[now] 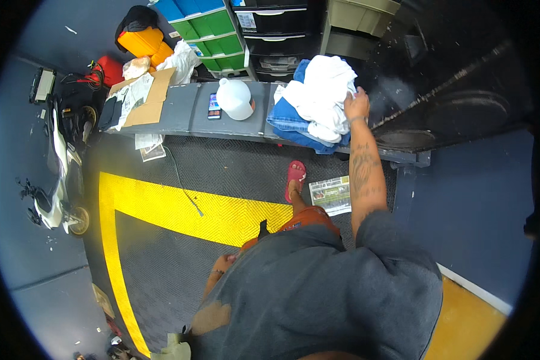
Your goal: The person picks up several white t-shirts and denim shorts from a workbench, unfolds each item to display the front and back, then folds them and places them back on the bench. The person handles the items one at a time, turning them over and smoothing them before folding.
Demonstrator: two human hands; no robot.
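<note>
here, white jug (235, 101), green drawers (205, 27), piled clothes (321, 87)

Soft weave, smooth plastic, rough texture

Near the right end of the surface (174, 107), the white cloth (324, 84) is soft, matt and deeply wrinkled, lying over jeans (289, 122) of heavier, matt denim. The surface itself looks smooth and matt, scuffed along its front edge. Toward its middle, the jug (234, 101) is smooth, cloudy plastic, while the phone (214, 108) has a glossy screen. Near the left end, matt cardboard (152, 111) lies under thin, creased paper (135, 95). Beyond the back edge, the green drawers (204, 27) are smooth plastic, and the black drawers (276, 23) look glossier. Below the front edge, the floor (162, 264) has a rough, patterned texture.
</note>
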